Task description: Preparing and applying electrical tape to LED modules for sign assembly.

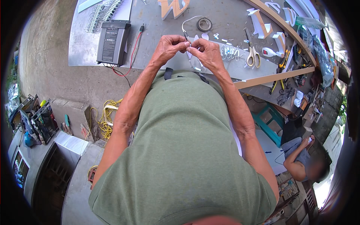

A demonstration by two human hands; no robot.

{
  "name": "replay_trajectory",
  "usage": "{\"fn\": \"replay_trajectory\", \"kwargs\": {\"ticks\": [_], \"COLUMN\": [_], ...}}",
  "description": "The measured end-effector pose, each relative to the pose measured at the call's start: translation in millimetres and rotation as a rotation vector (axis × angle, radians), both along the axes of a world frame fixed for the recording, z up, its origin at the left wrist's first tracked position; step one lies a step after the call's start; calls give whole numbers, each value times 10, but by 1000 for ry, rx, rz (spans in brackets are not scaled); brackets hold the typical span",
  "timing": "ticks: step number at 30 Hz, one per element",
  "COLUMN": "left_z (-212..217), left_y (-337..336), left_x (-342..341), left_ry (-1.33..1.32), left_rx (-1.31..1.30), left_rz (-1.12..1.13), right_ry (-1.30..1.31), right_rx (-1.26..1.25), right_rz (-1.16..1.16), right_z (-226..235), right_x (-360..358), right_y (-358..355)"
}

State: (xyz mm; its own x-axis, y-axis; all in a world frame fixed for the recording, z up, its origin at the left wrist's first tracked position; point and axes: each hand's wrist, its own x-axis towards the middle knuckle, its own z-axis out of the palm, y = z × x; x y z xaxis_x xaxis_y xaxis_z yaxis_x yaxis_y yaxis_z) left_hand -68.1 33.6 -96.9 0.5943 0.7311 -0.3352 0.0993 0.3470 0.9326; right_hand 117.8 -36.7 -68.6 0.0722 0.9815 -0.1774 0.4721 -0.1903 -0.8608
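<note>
Both hands pinched together on a thin white wire, held above the grey surface (157, 22).

Left hand (169, 48) & right hand (207, 53) meet fingertip to fingertip just in front of the person's chest, each grasping the white wire (186, 25) w/ thumb and forefinger; the wire runs up from the hands in a loop toward a roll of dark tape (204, 24) lying on the surface. What sits exactly betw. the fingertips is too small to tell. Yellow-handled scissors (253, 57) lie near the right hand, w/ small white LED modules (229, 50) between them. Black power supply box (112, 42) w/ red & black leads sits well to the left. Another person sits low at right, beside a teal stool (270, 122).
</note>
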Motion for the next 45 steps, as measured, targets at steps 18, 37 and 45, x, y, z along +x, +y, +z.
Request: {"fn": "replay_trajectory", "kwargs": {"ticks": [18,37,45], "left_z": [-46,-40,5], "left_y": [-93,-142,-137], "left_x": [25,18,56], "left_ry": [2,-114,-7], "left_rx": [4,-147,-39], "left_rz": [-20,-5,-29], "right_ry": [259,259,421], "right_rx": [-186,-184,-288], "right_rz": [-5,18,-89], "right_z": [-50,0,-82], "right_x": [114,129,139], "right_y": [-90,-140,-181]}}
